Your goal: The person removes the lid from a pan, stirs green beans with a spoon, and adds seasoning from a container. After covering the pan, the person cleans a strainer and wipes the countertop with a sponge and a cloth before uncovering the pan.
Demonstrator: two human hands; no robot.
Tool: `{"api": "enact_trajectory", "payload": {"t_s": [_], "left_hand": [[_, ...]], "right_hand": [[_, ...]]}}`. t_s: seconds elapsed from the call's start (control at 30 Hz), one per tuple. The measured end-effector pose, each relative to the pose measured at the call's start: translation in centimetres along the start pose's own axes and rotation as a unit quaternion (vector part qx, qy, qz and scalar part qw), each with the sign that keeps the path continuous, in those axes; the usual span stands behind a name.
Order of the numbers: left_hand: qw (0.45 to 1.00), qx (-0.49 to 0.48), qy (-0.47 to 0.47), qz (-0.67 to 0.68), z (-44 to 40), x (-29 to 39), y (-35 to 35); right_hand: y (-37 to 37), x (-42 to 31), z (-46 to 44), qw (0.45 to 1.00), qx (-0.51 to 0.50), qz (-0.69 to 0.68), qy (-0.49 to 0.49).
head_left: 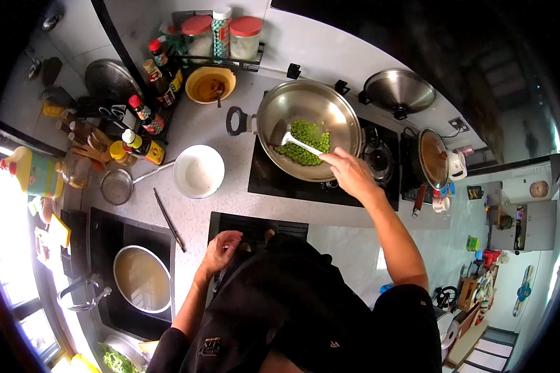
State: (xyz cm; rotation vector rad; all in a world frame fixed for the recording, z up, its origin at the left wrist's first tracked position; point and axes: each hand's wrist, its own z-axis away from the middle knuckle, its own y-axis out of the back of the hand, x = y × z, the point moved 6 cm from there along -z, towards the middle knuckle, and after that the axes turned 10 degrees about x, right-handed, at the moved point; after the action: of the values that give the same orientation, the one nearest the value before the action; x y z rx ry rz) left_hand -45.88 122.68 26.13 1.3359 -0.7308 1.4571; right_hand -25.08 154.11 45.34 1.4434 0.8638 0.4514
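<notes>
Green peas lie in the bottom of a large steel wok on the black stove. My right hand is closed on the handle of a metal spatula, whose blade rests among the peas. The wok's black side handle points left. Near my body, left of the stove, my left hand hangs by the counter edge with curled fingers; what it holds, if anything, I cannot make out. A white bowl stands on the counter left of the wok.
A strainer and dark chopsticks lie on the counter. Bottles and a yellow bowl with brown sauce stand behind. The sink holds a pot of cloudy liquid. A lidded pan stands right of the stove.
</notes>
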Motion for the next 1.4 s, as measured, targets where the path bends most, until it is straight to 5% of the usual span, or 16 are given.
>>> {"api": "enact_trajectory", "payload": {"t_s": [0.17, 0.27, 0.43, 0.87, 1.0, 1.23, 1.4], "left_hand": [[1.0, 0.023, 0.006, -0.002, 0.7, -0.5, 0.4], [0.999, 0.013, 0.045, -0.007, 0.9, -0.2, 0.2], [0.999, 0.003, 0.031, 0.008, 0.8, 0.2, -0.4], [1.0, -0.011, 0.003, -0.019, -0.5, 1.3, -0.9], [1.0, -0.003, 0.003, -0.011, -0.6, 0.6, -0.9], [1.0, -0.004, 0.013, -0.011, -0.4, -0.2, -1.0], [1.0, 0.001, 0.011, 0.003, -0.5, 0.5, -1.3]], "right_hand": [[0.7, 4.0, 0.1, 0.994, -0.023, 0.108, 0.006], [-0.1, 4.2, 0.4, 0.993, 0.065, 0.096, 0.034], [-0.6, 1.4, 1.1, 0.998, -0.007, 0.067, -0.001], [0.7, 1.8, 5.4, 0.994, 0.04, 0.093, 0.037], [1.6, 3.8, 5.5, 0.993, 0.014, 0.083, -0.083], [6.6, 4.0, 5.8, 0.986, -0.056, -0.014, -0.154], [2.9, 6.1, 5.7, 0.984, -0.062, -0.03, -0.164]]}}
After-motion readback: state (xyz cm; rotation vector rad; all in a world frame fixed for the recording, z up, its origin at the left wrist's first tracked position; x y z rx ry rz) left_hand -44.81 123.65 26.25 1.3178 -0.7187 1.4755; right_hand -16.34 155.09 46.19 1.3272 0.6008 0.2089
